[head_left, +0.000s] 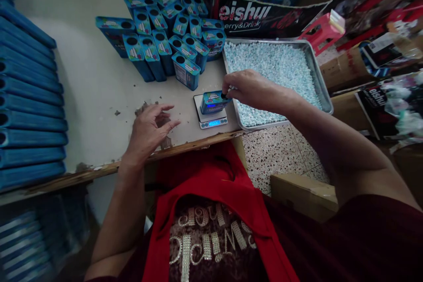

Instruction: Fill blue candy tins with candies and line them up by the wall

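A small blue candy box (214, 102) rests on a digital kitchen scale (214, 123) with a lit blue display, its digits too blurred to read. At the box's dark opening on the right end, my right hand (243, 87) is closed with small pale candies between its fingers. The metal tray (326, 97) under my right forearm is full of small white and light-blue candies (274, 64). My left hand (148, 130) hovers by the table's front edge, left of the scale, fingers apart and holding nothing.
Several upright blue candy boxes (161, 46) stand grouped behind the scale. Long stacked blue boxes (33, 119) line the left side. A black cardboard carton (261, 17) with more boxes sits behind the tray, beside a red plastic item (322, 31). The table's wooden edge (198, 144) is chipped.
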### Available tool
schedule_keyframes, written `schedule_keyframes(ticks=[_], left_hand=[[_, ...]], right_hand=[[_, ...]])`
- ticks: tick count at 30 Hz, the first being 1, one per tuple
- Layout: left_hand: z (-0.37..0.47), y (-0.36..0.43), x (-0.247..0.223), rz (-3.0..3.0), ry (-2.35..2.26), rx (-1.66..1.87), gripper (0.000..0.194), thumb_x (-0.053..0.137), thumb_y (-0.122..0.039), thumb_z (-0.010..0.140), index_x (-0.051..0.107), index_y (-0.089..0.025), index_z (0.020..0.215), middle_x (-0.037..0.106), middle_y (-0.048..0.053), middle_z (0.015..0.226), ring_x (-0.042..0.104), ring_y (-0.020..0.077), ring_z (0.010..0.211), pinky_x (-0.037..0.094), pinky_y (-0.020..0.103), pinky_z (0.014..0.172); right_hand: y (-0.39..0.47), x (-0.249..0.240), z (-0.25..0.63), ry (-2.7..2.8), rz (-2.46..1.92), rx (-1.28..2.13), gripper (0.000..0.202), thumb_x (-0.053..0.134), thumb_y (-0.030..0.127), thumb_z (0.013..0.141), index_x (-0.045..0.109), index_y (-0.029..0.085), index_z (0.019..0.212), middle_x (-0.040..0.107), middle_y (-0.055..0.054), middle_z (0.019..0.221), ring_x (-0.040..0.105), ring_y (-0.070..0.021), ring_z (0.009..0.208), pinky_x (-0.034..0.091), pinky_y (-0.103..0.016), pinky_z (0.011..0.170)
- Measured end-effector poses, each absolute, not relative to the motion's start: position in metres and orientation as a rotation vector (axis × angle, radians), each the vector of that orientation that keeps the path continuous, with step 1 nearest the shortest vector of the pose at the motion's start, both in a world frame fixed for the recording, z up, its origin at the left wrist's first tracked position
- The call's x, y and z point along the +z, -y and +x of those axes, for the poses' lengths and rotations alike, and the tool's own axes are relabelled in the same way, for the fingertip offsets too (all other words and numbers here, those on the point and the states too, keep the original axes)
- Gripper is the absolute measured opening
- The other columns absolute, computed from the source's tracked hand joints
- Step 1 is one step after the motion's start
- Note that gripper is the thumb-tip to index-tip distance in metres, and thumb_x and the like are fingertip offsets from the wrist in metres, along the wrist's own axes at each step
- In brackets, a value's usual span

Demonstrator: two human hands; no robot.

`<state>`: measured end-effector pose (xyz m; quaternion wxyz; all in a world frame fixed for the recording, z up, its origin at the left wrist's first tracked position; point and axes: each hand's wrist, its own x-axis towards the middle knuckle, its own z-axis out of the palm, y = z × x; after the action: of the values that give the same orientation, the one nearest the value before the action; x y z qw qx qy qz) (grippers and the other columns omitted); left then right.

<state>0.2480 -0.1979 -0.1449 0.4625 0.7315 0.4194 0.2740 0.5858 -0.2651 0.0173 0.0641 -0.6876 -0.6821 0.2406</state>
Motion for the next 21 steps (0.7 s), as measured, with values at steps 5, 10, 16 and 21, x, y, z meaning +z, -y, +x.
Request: schedule_keyframes(ticks=[5,10,16,21], left_hand=[[0.2476,0.1978,-0.1421,1.825,-1.026,0.668,0.050,0.098,-0.049,0.089,0.088,-0.030,0.133,0.085,0.011,0.132,0.086,0.0302,0.110,0.075,0.050,0.107],[0.2474,0.1963,-0.1398,1.837,-1.032,0.664,0.050,0.099,-0.046,0.090,0.087,-0.030,0.136,0.084,0.011,0.135,0.086,0.0307,0.111,0.073,0.052,0.111],[0.2472,0.1941,-0.1393,1.856,-1.019,0.652,0.053,0.100,-0.046,0.089,0.087,-0.030,0.138,0.085,0.011,0.134,0.087,0.0310,0.111,0.073,0.053,0.111],[0.2509,0.1945,-0.1368,1.870,-1.010,0.648,0.054,0.099,-0.048,0.090,0.087,-0.029,0.139,0.085,0.012,0.139,0.087,0.0310,0.112,0.073,0.051,0.110]], right_hand=[[0.2645,0.0211,0.5865,2.010,-2.039,0.752,0.014,0.093,0.016,0.091,0.085,0.026,0.092,0.082,-0.008,0.098,0.077,-0.0332,0.117,0.054,-0.042,0.096],[0.2628,0.0175,0.5893,1.974,-2.035,0.754,0.016,0.101,0.019,0.087,0.088,0.026,0.094,0.080,-0.007,0.094,0.077,-0.0322,0.112,0.054,-0.042,0.093],[0.2620,0.0225,0.5848,2.022,-2.081,0.708,0.023,0.093,0.002,0.085,0.089,0.022,0.096,0.082,-0.007,0.098,0.078,-0.0301,0.110,0.051,-0.041,0.097],[0.2586,0.0222,0.5870,1.654,-1.987,0.929,0.028,0.104,0.003,0.079,0.084,0.022,0.084,0.072,-0.001,0.079,0.074,-0.0255,0.098,0.049,-0.037,0.083]])
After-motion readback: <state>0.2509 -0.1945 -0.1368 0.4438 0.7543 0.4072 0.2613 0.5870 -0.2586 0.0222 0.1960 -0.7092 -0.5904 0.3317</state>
